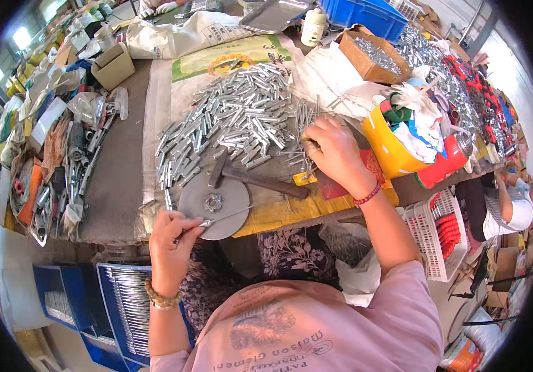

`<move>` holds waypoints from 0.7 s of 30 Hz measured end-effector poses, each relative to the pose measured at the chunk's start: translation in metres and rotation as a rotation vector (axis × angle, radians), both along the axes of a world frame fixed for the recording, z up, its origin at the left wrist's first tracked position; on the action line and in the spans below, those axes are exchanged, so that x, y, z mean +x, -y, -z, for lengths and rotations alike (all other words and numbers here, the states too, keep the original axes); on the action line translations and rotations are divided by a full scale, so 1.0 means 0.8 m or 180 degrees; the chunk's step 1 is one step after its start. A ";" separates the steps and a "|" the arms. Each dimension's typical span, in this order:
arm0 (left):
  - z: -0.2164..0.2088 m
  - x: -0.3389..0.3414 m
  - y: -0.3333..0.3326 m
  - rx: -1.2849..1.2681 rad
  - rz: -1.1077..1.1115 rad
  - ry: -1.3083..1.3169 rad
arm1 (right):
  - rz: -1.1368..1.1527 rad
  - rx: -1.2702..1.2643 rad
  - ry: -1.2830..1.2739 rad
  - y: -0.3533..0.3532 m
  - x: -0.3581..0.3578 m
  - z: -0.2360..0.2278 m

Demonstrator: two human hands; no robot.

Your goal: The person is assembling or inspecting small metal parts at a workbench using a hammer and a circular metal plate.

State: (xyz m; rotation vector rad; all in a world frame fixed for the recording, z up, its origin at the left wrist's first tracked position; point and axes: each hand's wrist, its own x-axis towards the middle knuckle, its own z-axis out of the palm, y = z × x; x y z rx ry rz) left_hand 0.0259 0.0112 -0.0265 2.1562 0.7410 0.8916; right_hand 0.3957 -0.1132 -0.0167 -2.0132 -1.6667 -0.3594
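At the bench (114, 192), the left hand (172, 242) pinches a thin metal rod (230, 214) over a round grey plate (234, 197), while the right hand (336, 152), fingers curled, is at some slender rods (304, 121) beside a heap of short silvery tubes (235, 115), a hammer (260, 180) lying between both hands.

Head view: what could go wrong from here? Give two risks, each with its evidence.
The bare left hand pinches a metal piece with a thin rod sticking out, which might prick skin. The hammer lies at the edge of the grey disc, so a passing arm could knock it.
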 end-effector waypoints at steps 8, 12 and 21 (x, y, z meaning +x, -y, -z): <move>-0.001 -0.002 0.001 -0.0067 -0.0001 -0.0020 | 0.0126 -0.0446 -0.0212 0.008 0.002 -0.026; -0.003 -0.003 0.003 -0.0066 -0.0002 -0.0065 | -0.0017 -0.0432 -0.0308 -0.019 0.013 -0.017; -0.001 -0.003 0.002 -0.0040 0.0006 -0.0032 | 0.0293 -0.0960 -0.0242 -0.024 0.018 -0.022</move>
